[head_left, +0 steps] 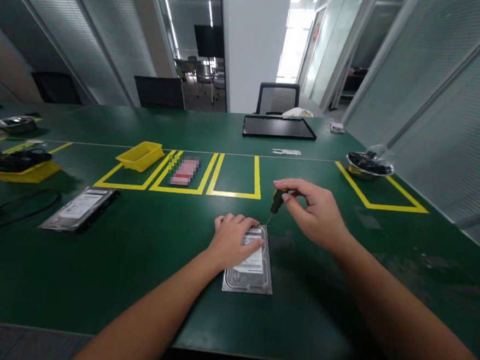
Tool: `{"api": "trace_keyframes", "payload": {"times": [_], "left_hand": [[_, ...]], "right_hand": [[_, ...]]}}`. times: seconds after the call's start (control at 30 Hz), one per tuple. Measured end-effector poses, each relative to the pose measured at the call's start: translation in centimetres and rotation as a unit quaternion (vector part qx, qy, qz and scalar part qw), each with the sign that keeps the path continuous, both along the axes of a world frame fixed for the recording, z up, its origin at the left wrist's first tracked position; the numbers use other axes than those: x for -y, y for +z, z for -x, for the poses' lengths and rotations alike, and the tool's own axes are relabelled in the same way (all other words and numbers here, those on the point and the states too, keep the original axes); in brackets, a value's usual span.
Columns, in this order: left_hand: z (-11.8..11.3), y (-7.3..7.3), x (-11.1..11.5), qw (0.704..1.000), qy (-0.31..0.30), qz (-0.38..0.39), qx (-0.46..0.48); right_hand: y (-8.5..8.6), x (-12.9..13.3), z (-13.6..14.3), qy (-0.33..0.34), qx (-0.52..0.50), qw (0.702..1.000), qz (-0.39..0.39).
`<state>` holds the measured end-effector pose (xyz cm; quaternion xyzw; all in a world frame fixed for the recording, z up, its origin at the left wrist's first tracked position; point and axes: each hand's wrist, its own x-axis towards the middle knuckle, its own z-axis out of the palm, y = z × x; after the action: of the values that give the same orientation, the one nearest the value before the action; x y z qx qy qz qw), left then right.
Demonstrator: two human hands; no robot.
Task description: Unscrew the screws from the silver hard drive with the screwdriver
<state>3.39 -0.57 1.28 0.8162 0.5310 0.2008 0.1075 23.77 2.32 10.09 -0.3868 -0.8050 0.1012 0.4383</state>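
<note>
A silver hard drive point(253, 279) with a white label lies flat on the green table in front of me. My left hand point(234, 240) holds it at its left side and far end, with the thumb across the label. My right hand point(314, 207) grips a screwdriver point(277, 201) with a dark green and yellow handle between thumb and fingers. The screwdriver tilts, and its thin shaft reaches down to the drive's far right corner. Whether the tip sits in a screw is too small to tell.
Left of me lies a second hard drive point(79, 209) beside a black cable point(24, 209). Yellow tape frames hold a yellow tray point(141, 156) and a blurred pink item point(185, 171). A metal bowl of dark parts point(368, 166) stands right; a black panel point(280, 128) lies far back.
</note>
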Motion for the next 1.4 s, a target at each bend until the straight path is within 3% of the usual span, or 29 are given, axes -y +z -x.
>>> {"api": "trace_keyframes", "payload": {"times": [0.33,0.67,1.4], "left_hand": [[-0.06,-0.13,0.03,1.000,-0.003,-0.002,-0.001],[0.10,0.12,0.03,1.000,-0.013,0.008,0.003],[-0.01,-0.10,-0.12,1.000,-0.013,0.008,-0.002]], "right_hand": [[0.04,0.01,0.11,0.004,0.003,0.999,-0.039],[0.01,-0.04,-0.12,0.002,0.004,1.000,-0.009],[0.21,-0.45,-0.72,0.032,0.047,0.998,-0.032]]}}
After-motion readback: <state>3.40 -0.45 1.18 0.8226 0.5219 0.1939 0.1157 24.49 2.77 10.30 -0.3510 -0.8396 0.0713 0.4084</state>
